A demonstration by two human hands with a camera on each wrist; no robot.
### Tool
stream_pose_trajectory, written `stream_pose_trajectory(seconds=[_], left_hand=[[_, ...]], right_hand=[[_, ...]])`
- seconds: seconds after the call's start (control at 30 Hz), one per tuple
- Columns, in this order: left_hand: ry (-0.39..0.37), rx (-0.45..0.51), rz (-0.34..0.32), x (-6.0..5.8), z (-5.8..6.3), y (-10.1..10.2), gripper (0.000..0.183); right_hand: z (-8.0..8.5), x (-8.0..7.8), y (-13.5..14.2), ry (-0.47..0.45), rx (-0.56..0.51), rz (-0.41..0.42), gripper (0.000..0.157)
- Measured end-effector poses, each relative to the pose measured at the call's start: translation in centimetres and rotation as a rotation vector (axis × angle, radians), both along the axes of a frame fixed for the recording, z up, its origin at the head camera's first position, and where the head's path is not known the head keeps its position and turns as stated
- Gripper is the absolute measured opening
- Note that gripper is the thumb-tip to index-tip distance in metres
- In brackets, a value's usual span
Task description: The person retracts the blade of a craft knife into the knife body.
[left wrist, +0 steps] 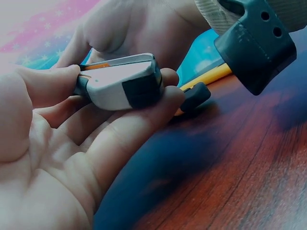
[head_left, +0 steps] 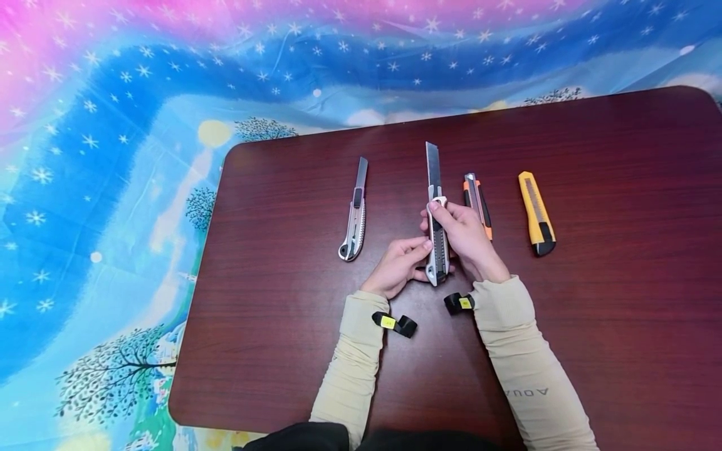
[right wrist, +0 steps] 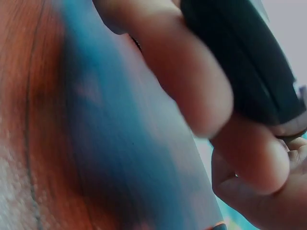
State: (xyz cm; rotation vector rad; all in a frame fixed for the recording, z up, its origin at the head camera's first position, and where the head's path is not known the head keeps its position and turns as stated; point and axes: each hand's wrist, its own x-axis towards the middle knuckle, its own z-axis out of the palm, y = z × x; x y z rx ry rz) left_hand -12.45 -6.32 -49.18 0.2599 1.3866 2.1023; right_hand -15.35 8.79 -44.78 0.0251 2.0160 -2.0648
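A silver and black utility knife (head_left: 439,250) is held upright in the head view, its long blade (head_left: 433,164) extended toward the far edge of the table. My right hand (head_left: 470,237) grips the upper handle, thumb on its face near the slider. Lower down, my left hand (head_left: 398,265) pinches the handle by its side with the thumb on top. From the left wrist, the knife's blunt end (left wrist: 122,88) shows between thumb and fingers. In the right wrist view, fingers (right wrist: 192,81) curl beneath the dark underside of the handle.
On the dark red wooden table (head_left: 271,326), a silver utility knife (head_left: 354,222) with extended blade lies left. Right of my hands lie an orange and black cutter (head_left: 477,199), partly hidden by the right hand, and a yellow cutter (head_left: 533,210). A patterned cloth (head_left: 169,75) hangs behind.
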Motion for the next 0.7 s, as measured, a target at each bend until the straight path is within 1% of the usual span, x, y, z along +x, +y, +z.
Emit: stream_pose_trajectory(seconds=[0.3, 0.57, 0.7], left_hand=[[-0.011, 0.004, 0.002, -0.08, -0.06, 0.08, 0.042], [-0.046, 0.014, 0.028, -0.21, -0.17, 0.13, 0.043], [-0.044, 0.01, 0.031, -0.17, -0.13, 0.1, 0.043]], right_hand=[[0.07, 0.05, 0.21, -0.04, -0.023, 0.018, 0.049], [-0.08, -0.13, 0.12, -0.033, -0.014, 0.027, 0.047], [-0.16, -0.12, 0.14, -0.038, -0.025, 0.033, 0.042]])
